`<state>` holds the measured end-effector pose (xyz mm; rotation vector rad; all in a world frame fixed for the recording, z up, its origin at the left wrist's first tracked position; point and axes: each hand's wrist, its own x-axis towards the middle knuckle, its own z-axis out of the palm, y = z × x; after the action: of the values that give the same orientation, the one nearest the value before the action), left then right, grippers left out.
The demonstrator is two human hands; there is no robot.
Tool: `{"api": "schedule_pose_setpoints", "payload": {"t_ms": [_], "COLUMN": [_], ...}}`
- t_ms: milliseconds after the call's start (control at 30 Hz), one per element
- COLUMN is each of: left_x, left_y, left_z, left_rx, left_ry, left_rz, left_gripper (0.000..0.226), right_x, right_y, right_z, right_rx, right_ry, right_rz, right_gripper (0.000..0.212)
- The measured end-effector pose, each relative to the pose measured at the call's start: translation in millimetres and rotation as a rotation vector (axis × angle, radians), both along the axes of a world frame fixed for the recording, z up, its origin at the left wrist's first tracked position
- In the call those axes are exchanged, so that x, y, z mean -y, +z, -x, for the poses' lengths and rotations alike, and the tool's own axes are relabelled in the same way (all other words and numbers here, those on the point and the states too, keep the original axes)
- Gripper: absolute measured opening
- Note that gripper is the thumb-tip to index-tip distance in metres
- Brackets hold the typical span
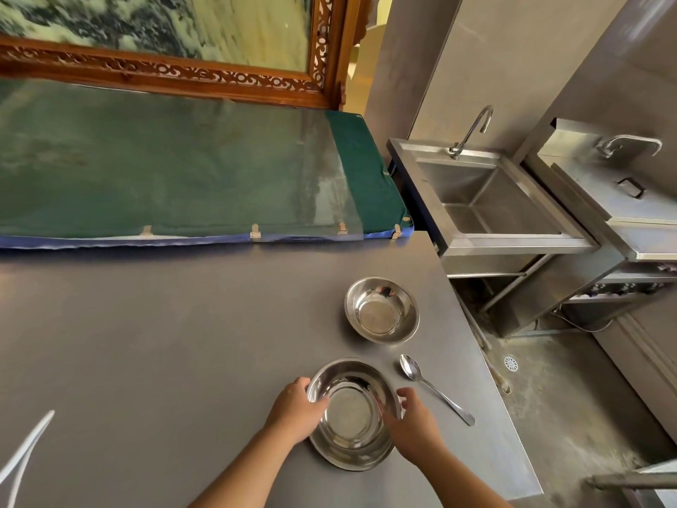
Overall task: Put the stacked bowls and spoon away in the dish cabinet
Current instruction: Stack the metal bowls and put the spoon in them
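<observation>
Two steel bowls stand on the grey counter [183, 342]. The near bowl [351, 416] is gripped on both sides: my left hand [298, 410] holds its left rim with the thumb inside, my right hand [412, 419] holds its right rim. It sits a little tilted, low on the counter. The far bowl [381, 310] stands alone behind it, empty. A steel spoon [434, 388] lies to the right of the near bowl, bowl end away from me, handle toward the counter's right edge. No cabinet shows in view.
The counter ends just right of the spoon, with a concrete floor and drain [510, 363] below. A steel sink [487, 199] with a tap stands beyond, a steel unit [622, 199] to its right. A green glass-topped table [165, 163] abuts the counter's far side.
</observation>
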<state>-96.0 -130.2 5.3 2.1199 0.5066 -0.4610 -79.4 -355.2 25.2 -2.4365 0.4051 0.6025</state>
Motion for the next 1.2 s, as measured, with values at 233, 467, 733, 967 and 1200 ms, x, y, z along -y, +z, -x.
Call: {"api": "schedule_pose_setpoints", "payload": {"t_ms": [233,467,733,967,1200], "left_x": [-4,-15,-21,-11,7], "left_y": [0,14,40,57,57], "left_z": [-8,-26,-68,-123,-178], "left_rx": [0.008,0.088,0.204,0.249,0.219], "left_ry": [-0.021,0.001,0.007,-0.008,-0.068], "left_rz": [0.025,0.02,-0.033,-0.029,-0.07], "left_gripper": [0.031,0.022,0.022,0.029,0.027], "right_x": [2,1,-1,9,21], "right_y": [-4,10,44,60,50], "right_z": [-11,-28,-69,-120,-168], "right_rx": [-0.044,0.013,0.111,0.167,0.155], "right_ry": [-0.021,-0.023,-0.021,-0.016,-0.06], "right_rz": [-0.015,-0.078,-0.149,-0.106,-0.107], "right_gripper": [0.056,0.048,0.037,0.043,0.047]}}
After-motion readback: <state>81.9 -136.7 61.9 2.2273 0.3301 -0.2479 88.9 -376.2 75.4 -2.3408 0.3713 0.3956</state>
